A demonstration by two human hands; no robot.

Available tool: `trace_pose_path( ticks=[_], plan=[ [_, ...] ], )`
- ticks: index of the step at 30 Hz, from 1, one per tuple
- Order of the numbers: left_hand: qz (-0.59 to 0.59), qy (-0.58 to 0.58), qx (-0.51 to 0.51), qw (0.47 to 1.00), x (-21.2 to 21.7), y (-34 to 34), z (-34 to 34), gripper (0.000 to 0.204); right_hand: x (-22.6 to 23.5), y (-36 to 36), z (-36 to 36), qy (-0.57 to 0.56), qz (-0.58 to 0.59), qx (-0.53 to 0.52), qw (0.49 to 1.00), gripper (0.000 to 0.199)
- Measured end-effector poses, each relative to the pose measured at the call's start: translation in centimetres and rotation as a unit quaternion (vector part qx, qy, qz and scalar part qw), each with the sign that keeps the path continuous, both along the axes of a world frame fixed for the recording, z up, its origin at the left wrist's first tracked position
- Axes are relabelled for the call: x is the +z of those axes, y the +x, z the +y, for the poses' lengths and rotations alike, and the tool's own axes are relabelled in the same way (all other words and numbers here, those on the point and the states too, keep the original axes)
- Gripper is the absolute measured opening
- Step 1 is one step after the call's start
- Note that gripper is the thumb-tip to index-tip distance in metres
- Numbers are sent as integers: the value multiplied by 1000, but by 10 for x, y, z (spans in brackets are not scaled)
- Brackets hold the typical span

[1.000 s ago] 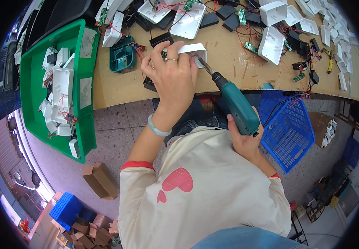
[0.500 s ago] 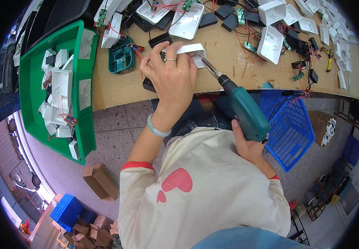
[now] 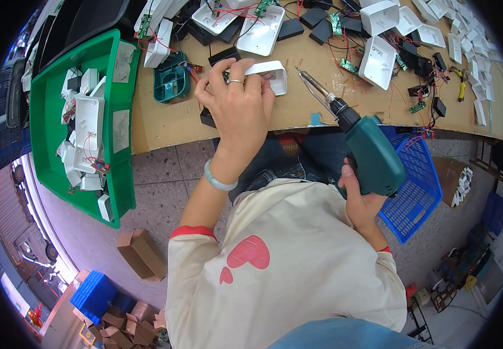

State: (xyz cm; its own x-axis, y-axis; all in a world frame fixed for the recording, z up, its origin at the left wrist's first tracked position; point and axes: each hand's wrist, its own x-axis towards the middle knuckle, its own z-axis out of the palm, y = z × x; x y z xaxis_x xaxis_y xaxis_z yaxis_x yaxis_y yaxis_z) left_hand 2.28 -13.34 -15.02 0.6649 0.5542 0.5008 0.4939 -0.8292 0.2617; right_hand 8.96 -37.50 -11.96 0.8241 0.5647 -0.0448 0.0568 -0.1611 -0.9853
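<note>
My left hand point(image 3: 237, 102) grips a white plastic housing point(image 3: 273, 74) at the near edge of the brown workbench point(image 3: 164, 119); a ring and a pale bracelet are on that arm. My right hand point(image 3: 363, 200) holds a green electric screwdriver point(image 3: 368, 148) by its handle. Its bit point(image 3: 312, 83) points up and left, and its tip sits a short way right of the housing, apart from it.
A green bin point(image 3: 115, 192) with white housings and red wires sits at the left. A small teal tray point(image 3: 172, 85) lies on the bench. White shells point(image 3: 377, 61), black parts and circuit boards cover the far bench. A blue basket point(image 3: 417, 192) hangs right. Cardboard boxes point(image 3: 141, 253) lie on the floor.
The screwdriver has pulled back to the right, its bit off the housing. My left hand has shifted a little on the housing.
</note>
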Motion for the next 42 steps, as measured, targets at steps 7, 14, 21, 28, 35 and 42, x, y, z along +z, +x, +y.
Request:
trace_pose_path(
  ticks=[7, 14, 21, 28, 35, 42],
  plan=[
    [-6, -8, -7, 1000, 3, -1, 5, 12, 3, 2, 0, 4, 8, -8, 1000, 31],
    [-15, -49, -20, 998, 6, -3, 12, 10, 5, 3, 1, -6, 6, -18, 1000, 29],
    [-8, -63, -16, 998, 9, -1, 10, 10, 6, 4, 1, 1, 10, -14, 1000, 30],
    [-20, -16, 14, 1000, 0, 25, -8, 13, 3, 7, 1, 0, 10, -27, 1000, 32],
    [-63, -8, 45, 997, -6, 32, -16, 11, 2, 17, -4, 21, -14, -48, 999, 31],
    [-81, 3, 39, 996, -10, 33, -18, 12, -20, 15, -11, -18, -32, 18, 999, 31]
  ],
)
